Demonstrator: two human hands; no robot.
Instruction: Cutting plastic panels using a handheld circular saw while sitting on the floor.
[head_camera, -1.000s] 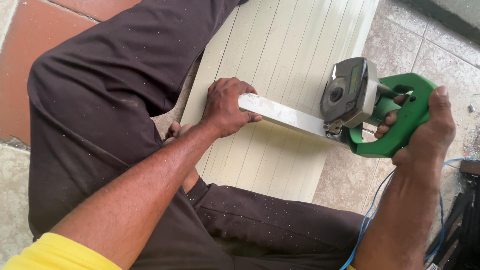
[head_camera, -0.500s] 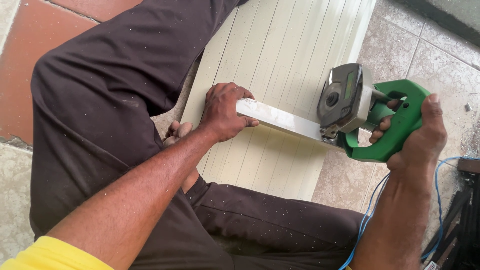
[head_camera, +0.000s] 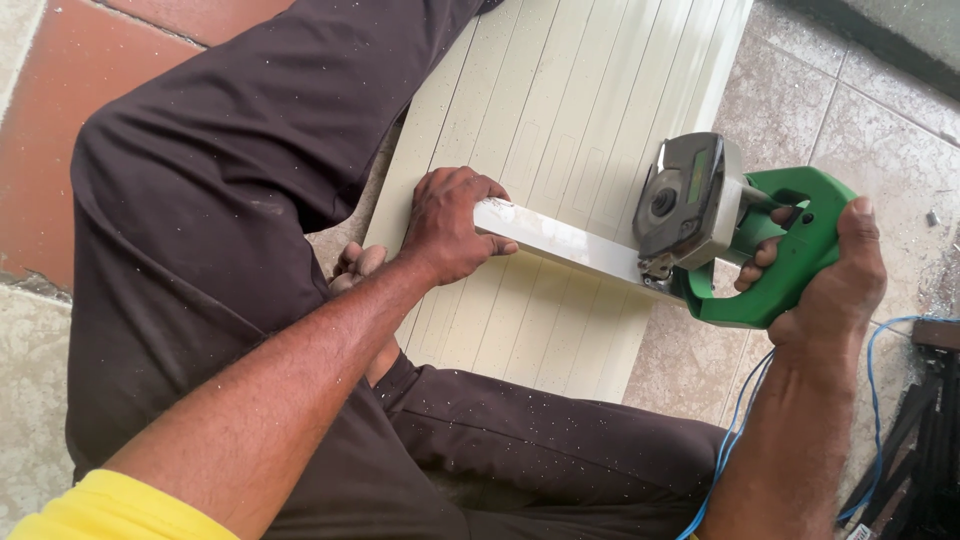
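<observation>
Item: cream strip (head_camera: 560, 243), clamped in your left hand (head_camera: 450, 225). Right hand (head_camera: 835, 270) grips green circular saw (head_camera: 730, 235); keep your fingers clear, feed blade steadily.

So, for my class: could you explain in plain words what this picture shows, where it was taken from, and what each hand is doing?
The picture comes from a camera on the person's head, looking down at their own lap and hands. They sit on a tiled floor in dark trousers, with a pale ribbed panel lying flat before them. The left hand grips one end of a pale strip laid across the panel. The right hand holds a green power saw at the strip's other end. A blue cord trails along the right arm.
</observation>
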